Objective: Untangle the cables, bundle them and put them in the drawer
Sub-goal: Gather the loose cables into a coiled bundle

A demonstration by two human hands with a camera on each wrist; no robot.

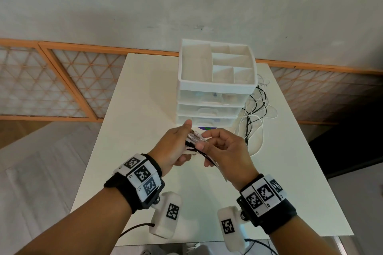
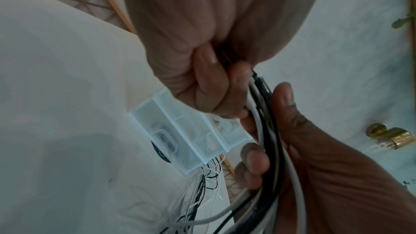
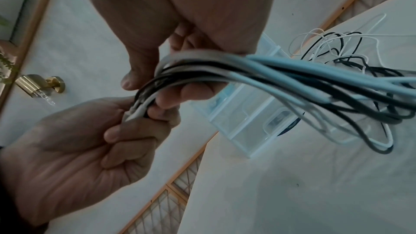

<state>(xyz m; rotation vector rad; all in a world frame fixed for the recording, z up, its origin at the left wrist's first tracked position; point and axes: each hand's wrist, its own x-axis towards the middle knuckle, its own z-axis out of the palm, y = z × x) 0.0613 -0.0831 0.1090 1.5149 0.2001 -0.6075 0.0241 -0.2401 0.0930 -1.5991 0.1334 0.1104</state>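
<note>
Both hands are raised over the white table, in front of the drawer unit. A bunch of white and black cables runs between them. My left hand grips the plug ends with curled fingers. My right hand pinches the same cables just behind the left hand, thumb over fingers. From the right hand the cables trail down to a loose tangle on the table, right of the unit. Its three clear drawers look pushed in.
The drawer unit carries an open white compartment tray on top. Bare table surface lies left of the unit and near me. An orange-framed lattice screen runs along the wall behind the table. A dark coaster-like disc sits under the unit's front.
</note>
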